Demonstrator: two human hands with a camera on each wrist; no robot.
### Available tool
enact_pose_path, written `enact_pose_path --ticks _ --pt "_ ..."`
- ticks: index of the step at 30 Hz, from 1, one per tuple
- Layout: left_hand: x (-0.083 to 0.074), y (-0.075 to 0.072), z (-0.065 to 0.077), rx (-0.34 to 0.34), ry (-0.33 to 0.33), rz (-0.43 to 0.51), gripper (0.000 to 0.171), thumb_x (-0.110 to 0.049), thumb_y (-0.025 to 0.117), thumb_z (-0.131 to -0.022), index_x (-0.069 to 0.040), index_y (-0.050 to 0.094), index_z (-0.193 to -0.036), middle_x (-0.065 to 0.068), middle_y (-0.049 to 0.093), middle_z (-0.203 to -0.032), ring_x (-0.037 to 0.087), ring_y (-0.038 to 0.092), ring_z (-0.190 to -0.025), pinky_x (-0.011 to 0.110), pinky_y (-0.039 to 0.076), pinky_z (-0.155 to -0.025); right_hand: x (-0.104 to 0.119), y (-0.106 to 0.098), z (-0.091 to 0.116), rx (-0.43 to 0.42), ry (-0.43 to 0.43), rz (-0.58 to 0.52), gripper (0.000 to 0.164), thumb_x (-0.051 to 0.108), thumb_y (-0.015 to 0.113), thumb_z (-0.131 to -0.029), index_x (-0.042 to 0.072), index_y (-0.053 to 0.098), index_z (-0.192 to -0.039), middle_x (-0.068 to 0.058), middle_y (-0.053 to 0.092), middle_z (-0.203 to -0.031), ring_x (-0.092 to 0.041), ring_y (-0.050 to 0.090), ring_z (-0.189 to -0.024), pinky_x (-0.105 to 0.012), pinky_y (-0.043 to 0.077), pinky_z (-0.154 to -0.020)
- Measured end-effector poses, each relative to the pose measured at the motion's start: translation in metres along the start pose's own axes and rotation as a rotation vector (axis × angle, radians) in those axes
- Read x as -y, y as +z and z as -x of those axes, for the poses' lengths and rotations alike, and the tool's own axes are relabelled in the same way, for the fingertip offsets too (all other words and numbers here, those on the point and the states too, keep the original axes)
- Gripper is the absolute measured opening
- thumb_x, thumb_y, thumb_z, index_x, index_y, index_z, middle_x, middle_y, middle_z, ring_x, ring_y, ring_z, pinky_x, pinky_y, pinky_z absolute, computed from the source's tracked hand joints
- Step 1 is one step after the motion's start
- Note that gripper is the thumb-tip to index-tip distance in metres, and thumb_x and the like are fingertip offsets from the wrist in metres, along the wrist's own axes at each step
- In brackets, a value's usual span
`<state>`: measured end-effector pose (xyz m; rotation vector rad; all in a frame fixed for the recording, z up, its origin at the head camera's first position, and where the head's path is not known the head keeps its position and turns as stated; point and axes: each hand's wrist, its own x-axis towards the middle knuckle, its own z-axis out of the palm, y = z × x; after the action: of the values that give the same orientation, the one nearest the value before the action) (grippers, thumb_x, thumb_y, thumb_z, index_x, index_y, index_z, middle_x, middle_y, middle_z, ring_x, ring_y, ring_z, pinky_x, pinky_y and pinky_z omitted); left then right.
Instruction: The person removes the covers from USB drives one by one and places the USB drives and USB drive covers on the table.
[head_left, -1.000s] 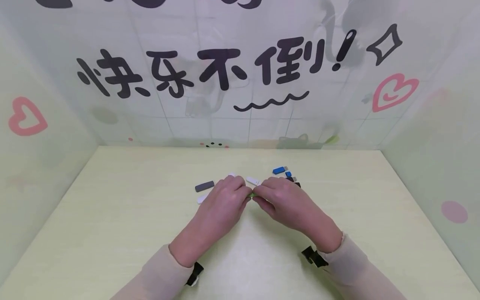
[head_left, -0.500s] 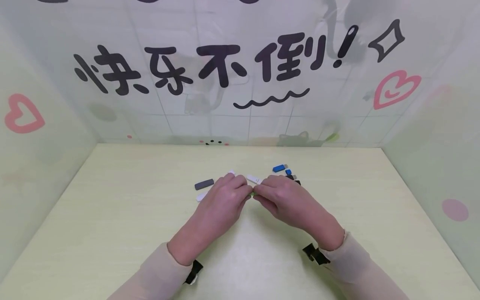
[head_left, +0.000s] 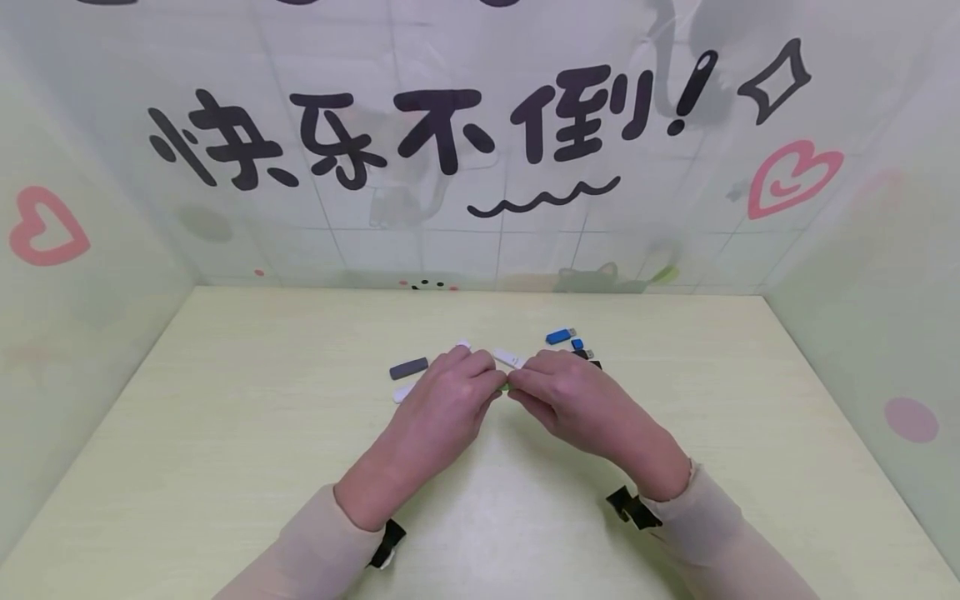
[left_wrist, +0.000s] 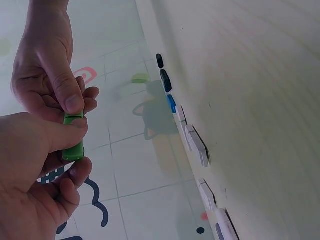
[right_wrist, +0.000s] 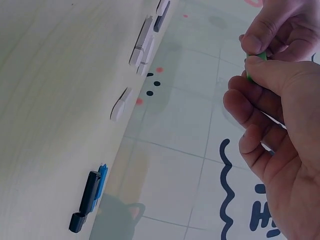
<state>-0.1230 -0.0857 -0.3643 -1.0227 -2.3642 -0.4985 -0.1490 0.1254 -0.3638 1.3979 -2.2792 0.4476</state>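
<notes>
Between both hands, above the table, is a small green USB stick [left_wrist: 74,152]. My left hand [head_left: 442,408] pinches its longer part between thumb and fingers. Thumb and fingers of my right hand [head_left: 581,402] pinch the other end, where a dark seam crosses the green body in the left wrist view. The fingertips of the two hands almost meet, and only a sliver of green shows in the head view. Just beyond the hands lies a white USB stick [head_left: 506,358], partly covered by the right hand.
Back right lie a blue USB stick [head_left: 558,337], its blue cap [head_left: 577,343] and a black USB stick with its cap [right_wrist: 76,222]. Left of the hands are a grey stick [head_left: 408,368] and a white one [head_left: 402,392]. Printed walls enclose the table [head_left: 225,433].
The head view has tilted down a little, so the scene sits slightly higher. Both hands keep their pinch on the green USB stick, with hardly any movement.
</notes>
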Motion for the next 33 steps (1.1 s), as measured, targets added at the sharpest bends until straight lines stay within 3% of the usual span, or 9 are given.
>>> enact_pose_path --ticks 33 --pt "0.0006 -0.0023 0.0005 0.018 -0.008 -0.016 0.013 -0.002 0.075 -0.085 -0.009 0.075 -0.096 -0.003 0.058 -0.083 0.015 0.043 -0.073 0.024 0.038 -0.062 -0.0024 -0.0044 0.0006 0.014 0.007 -0.022 0.009 0.012 0.074 -0.089 0.009 0.071 -0.097 0.006 0.058 -0.076 -0.009 0.049 -0.066 -0.022 0.044 -0.064"
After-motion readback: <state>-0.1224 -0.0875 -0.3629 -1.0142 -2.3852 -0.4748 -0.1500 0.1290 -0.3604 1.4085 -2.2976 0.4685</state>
